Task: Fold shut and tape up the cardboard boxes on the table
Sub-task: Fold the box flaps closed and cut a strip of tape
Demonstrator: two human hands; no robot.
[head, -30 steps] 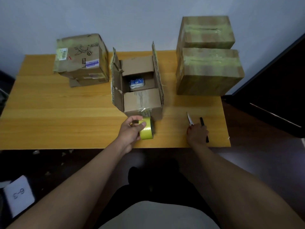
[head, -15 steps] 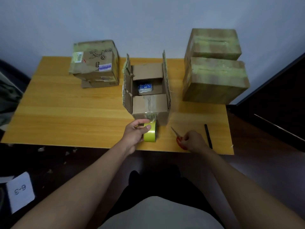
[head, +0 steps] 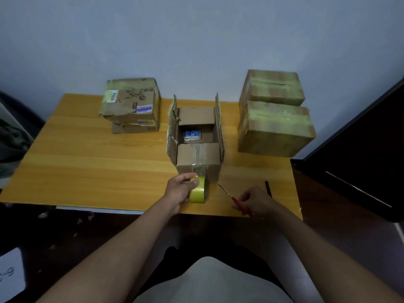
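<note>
Since a second ago the right hand (head: pixel 254 201) left the black pen (head: pixel 268 188) and picked up a red-handled cutter (head: pixel 234 197), blade now pointing at the tape. Far left on the table (head: pixel 87 162): taped box (head: pixel 131 101) stacked on a flatter one, printed labels and a drawing, text too small to read. Paper sheet (head: pixel 9 274) at lower left, cut off, read "6". Left hand (head: pixel 181 191) gripped the yellow tape roll (head: pixel 197 190), clear strip stuck to the near face of the open box (head: pixel 196 138) at table centre. Side flaps upright; blue packet (head: pixel 192 135) inside, print illegible. Right hand curled round the cutter handle. Two taped boxes (head: pixel 273 119) stacked far right.
</note>
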